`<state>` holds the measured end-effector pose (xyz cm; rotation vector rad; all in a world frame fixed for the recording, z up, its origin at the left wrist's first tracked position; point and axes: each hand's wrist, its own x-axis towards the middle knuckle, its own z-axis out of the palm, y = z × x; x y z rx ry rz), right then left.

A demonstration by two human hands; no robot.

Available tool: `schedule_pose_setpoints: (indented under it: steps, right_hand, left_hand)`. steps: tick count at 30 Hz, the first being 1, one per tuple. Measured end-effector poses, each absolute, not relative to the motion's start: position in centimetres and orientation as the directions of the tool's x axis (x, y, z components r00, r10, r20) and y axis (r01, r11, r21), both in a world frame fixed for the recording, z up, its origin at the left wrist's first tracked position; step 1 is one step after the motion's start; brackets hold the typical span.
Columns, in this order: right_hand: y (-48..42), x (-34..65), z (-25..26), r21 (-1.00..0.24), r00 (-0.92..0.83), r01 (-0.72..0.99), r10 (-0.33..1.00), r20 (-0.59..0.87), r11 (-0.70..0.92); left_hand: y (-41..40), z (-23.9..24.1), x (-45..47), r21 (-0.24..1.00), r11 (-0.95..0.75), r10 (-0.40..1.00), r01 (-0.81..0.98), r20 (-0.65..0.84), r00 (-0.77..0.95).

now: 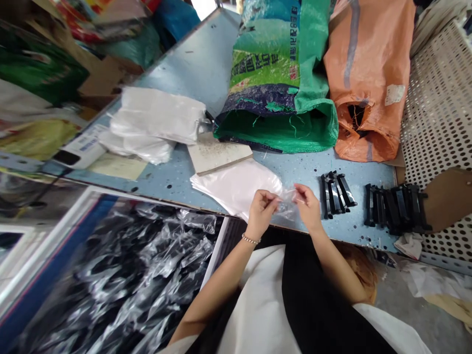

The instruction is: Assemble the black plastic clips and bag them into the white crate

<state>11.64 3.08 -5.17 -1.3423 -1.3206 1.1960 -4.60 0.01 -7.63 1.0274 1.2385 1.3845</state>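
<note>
My left hand [261,211] and my right hand [308,206] both pinch a small clear plastic bag [285,202] between them, just above the near edge of the blue table [191,64]. The bag hangs over the corner of a flat stack of clear bags [236,186]. Right of my right hand lie two groups of black plastic parts, a small one [335,194] and a larger row [396,206]. A bead bracelet sits on my left wrist.
A green woven sack [280,73] and an orange sack [368,73] lie open at the back. More white bags [155,120] are piled at left, by a grey board [217,153]. A bin of bagged black parts [121,275] stands below left. A perforated white panel [438,98] is at right.
</note>
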Motion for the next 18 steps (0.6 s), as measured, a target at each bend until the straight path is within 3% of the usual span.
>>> schedule_pose_setpoints:
  steps: [2, 4, 8, 10, 11, 12, 14, 16, 18]
  right_hand:
    - [3.6, 14.4, -4.8, -0.974, -0.067, 0.222, 0.996, -0.055, -0.039]
    - [3.7, 17.4, -4.3, -0.918, -0.123, 0.397, 0.991, -0.050, 0.003]
    - [2.6, 21.4, -4.6, -0.539, 0.145, 0.836, 0.989, 0.027, -0.108]
    - [2.0, 22.2, -5.3, -0.389, 0.193, 0.906, 0.980, 0.036, -0.164]
    - [1.6, 22.6, -5.4, -0.376, 0.197, 0.910, 0.980, 0.018, -0.176]
    - [1.2, 22.9, -5.3, -0.409, 0.205, 0.892, 0.979, -0.011, -0.191]
    - [0.0, 23.8, -4.3, -0.602, 0.262, 0.753, 0.960, -0.094, -0.264]
    - [-2.1, 24.6, -2.3, -0.843, 0.291, 0.407, 0.925, -0.246, -0.352]
    - [-4.9, 24.8, -0.1, -0.907, 0.154, -0.036, 0.895, -0.419, -0.419]
  left_hand:
    - [0.0, -7.5, -5.5, 0.967, -0.202, 0.973, 0.158, 0.216, -0.079]
    - [0.3, -7.5, -6.0, 0.855, -0.353, 0.930, 0.380, 0.364, 0.045]
    - [1.4, -7.6, -5.7, 0.704, -0.412, 0.888, 0.578, 0.453, 0.082]
    - [2.0, -7.8, -4.9, 0.668, -0.409, 0.883, 0.621, 0.463, 0.083]
    - [2.3, -8.0, -4.5, 0.657, -0.412, 0.881, 0.631, 0.465, 0.091]
    - [2.4, -8.1, -4.0, 0.650, -0.416, 0.880, 0.636, 0.465, 0.100]
    - [2.7, -8.3, -3.0, 0.649, -0.420, 0.882, 0.635, 0.457, 0.115]
    - [2.8, -8.5, -1.8, 0.664, -0.420, 0.888, 0.618, 0.441, 0.130]
    - [3.0, -8.7, -0.4, 0.690, -0.431, 0.891, 0.581, 0.425, 0.157]
